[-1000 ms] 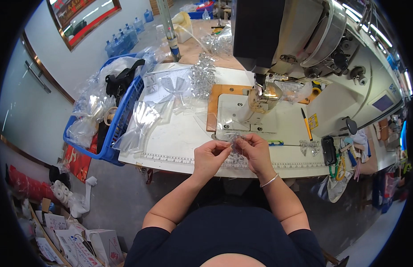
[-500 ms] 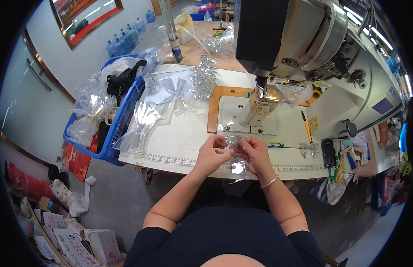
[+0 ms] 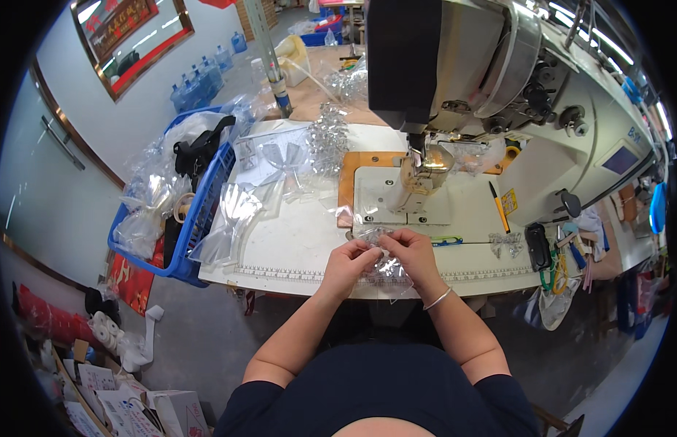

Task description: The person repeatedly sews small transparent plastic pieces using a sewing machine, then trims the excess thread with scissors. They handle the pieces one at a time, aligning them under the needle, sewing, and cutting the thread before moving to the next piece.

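Note:
Close together at the table's front edge, both hands pinch a crumpled clear plastic piece [image 3: 391, 269] with a silvery shine. My left hand [image 3: 348, 264] has its thumb and fingers closed on the piece's left side. My right hand [image 3: 413, 255] grips its upper right part, a thin bangle round the wrist. Fingers hide much of the piece, so its full shape cannot be told. Just beyond the hands stands a sewing machine [image 3: 419, 178] with a raised post. Right of them lies a small clear bow [image 3: 505, 245].
A blue basket [image 3: 179, 258] of plastic bags stands at the left. Clear bow-shaped sheets [image 3: 236, 215] and a silvery pile [image 3: 330, 138] lie on the white table [image 3: 280, 244]. An orange pen [image 3: 499, 207], a blue-green tool [image 3: 446, 241] and a black holder [image 3: 537, 246] sit to the right.
My hands have drawn closer together, with the right fingers now over the middle of the plastic piece. The plastic is more bunched up. The whole view has shifted slightly.

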The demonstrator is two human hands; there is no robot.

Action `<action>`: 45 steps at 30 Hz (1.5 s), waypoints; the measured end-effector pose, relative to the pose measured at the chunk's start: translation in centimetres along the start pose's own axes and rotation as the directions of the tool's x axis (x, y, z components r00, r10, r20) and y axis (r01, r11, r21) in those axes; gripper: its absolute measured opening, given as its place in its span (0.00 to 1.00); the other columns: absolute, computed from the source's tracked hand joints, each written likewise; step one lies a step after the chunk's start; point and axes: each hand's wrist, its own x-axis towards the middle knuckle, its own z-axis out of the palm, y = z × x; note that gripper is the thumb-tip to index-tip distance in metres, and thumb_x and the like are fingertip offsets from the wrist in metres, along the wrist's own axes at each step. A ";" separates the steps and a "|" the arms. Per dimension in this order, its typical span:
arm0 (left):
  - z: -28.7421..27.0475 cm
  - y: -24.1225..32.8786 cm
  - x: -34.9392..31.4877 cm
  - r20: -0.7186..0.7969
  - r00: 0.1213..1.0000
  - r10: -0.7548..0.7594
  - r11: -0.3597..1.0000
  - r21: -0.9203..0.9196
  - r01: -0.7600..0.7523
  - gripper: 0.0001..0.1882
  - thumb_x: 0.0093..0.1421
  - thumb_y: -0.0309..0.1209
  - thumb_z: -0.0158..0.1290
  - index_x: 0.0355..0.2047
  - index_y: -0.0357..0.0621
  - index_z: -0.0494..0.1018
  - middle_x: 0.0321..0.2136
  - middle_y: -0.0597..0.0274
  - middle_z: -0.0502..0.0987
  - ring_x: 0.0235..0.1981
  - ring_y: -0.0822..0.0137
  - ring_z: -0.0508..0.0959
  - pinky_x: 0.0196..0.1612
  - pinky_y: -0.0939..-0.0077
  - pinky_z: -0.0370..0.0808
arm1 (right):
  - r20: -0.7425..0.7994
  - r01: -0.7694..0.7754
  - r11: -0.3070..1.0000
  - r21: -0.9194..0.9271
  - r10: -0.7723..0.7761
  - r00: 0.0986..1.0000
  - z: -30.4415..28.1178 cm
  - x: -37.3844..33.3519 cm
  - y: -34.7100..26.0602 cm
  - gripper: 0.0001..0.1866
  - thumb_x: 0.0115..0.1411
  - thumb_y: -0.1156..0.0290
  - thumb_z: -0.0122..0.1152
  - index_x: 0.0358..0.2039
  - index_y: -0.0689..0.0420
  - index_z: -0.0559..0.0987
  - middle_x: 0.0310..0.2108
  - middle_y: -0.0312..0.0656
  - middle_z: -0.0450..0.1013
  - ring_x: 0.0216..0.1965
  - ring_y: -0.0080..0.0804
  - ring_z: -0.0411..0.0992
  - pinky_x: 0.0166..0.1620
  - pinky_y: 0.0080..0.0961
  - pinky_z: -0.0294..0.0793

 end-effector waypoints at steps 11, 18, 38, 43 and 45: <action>0.2 1.1 -0.5 0.140 0.979 0.148 0.969 0.179 -0.172 0.05 0.57 0.25 0.56 0.32 0.36 0.74 0.29 0.61 0.78 0.31 0.74 0.76 0.36 0.80 0.74 | 0.090 -0.112 0.942 0.317 0.087 0.992 -1.3 0.3 -1.6 0.09 0.58 0.68 0.59 0.26 0.60 0.76 0.23 0.37 0.73 0.22 0.21 0.71 0.28 0.19 0.74; -0.3 1.0 -0.8 0.036 0.970 0.240 0.909 0.341 -0.238 0.05 0.55 0.24 0.57 0.26 0.36 0.72 0.24 0.61 0.77 0.24 0.76 0.74 0.29 0.83 0.71 | -0.027 -0.082 0.966 0.247 0.091 0.995 0.2 0.3 -1.2 0.09 0.54 0.70 0.63 0.25 0.62 0.76 0.21 0.37 0.73 0.22 0.25 0.73 0.27 0.20 0.74; -0.1 1.4 -1.5 -0.015 1.000 0.023 1.000 -0.016 -0.024 0.08 0.54 0.27 0.59 0.27 0.39 0.71 0.23 0.62 0.76 0.23 0.78 0.72 0.26 0.86 0.67 | 0.140 -0.017 0.942 0.334 -0.031 0.990 0.1 0.0 -1.1 0.15 0.52 0.79 0.64 0.40 0.67 0.74 0.38 0.43 0.74 0.33 0.28 0.76 0.40 0.22 0.77; -0.2 1.0 -1.7 -0.046 0.993 0.106 0.994 -0.004 -0.106 0.08 0.53 0.26 0.59 0.28 0.38 0.71 0.24 0.61 0.76 0.22 0.78 0.72 0.27 0.85 0.67 | 0.082 0.137 0.987 0.087 -0.144 0.986 0.6 -0.3 -0.8 0.13 0.49 0.78 0.66 0.37 0.64 0.77 0.36 0.40 0.74 0.34 0.24 0.74 0.39 0.19 0.76; -0.2 1.2 -1.7 -0.083 0.992 0.099 0.995 -0.008 -0.100 0.06 0.54 0.25 0.58 0.27 0.38 0.71 0.24 0.61 0.77 0.21 0.79 0.70 0.25 0.86 0.65 | 0.041 0.282 0.951 -0.126 -0.279 0.960 1.0 -0.7 -1.3 0.13 0.48 0.77 0.68 0.36 0.62 0.78 0.34 0.38 0.73 0.32 0.22 0.74 0.38 0.18 0.76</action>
